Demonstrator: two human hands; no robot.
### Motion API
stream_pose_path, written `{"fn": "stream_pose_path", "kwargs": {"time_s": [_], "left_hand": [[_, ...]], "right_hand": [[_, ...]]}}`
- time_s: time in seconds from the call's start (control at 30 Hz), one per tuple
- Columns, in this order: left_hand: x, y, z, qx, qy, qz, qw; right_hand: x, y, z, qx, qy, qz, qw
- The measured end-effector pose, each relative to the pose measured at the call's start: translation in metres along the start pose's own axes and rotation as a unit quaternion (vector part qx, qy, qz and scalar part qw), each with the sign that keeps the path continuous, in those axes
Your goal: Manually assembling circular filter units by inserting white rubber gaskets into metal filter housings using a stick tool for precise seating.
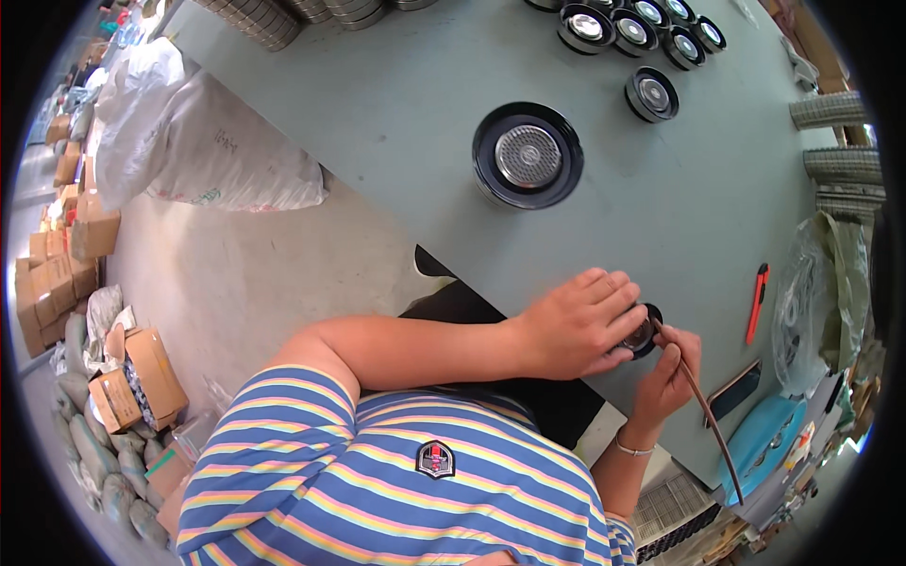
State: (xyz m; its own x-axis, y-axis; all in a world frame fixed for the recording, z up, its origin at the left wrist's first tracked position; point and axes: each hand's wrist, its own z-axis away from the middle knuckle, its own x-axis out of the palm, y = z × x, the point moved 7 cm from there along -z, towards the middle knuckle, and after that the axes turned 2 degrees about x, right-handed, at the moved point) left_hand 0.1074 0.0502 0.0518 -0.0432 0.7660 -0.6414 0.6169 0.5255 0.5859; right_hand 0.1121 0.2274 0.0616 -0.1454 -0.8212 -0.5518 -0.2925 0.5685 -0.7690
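I see the left hand (580, 323) hold one black cup (642, 337) in closed grip, near the surface (377, 132) edge; the right hand (670, 379) pinches a brown stick (700, 396) at its rim, so this cup seems unfinished; about the other cups (652, 94) I cannot tell

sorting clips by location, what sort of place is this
Likely a workshop or assembly room: matching black-rimmed round parts on a table, with cardboard boxes and filled bags off to the left.
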Motion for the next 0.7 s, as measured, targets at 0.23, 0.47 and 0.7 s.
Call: {"fn": "stream_pose_path", "kwargs": {"time_s": [0.23, 0.47, 0.7], "left_hand": [[0.002, -0.003, 0.001, -0.006, -0.005, 0.020, 1.000], [0.004, -0.008, -0.001, -0.030, -0.018, 0.087, 0.996], [-0.011, -0.019, -0.009, -0.062, -0.051, 0.127, 0.989]], "right_hand": [[0.001, 0.001, -0.005, 0.003, -0.022, 0.007, 1.000], [-0.007, 0.007, -0.001, 0.072, -0.007, -0.044, 0.996], [-0.018, 0.012, -0.007, 0.119, 0.059, -0.150, 0.980]]}}
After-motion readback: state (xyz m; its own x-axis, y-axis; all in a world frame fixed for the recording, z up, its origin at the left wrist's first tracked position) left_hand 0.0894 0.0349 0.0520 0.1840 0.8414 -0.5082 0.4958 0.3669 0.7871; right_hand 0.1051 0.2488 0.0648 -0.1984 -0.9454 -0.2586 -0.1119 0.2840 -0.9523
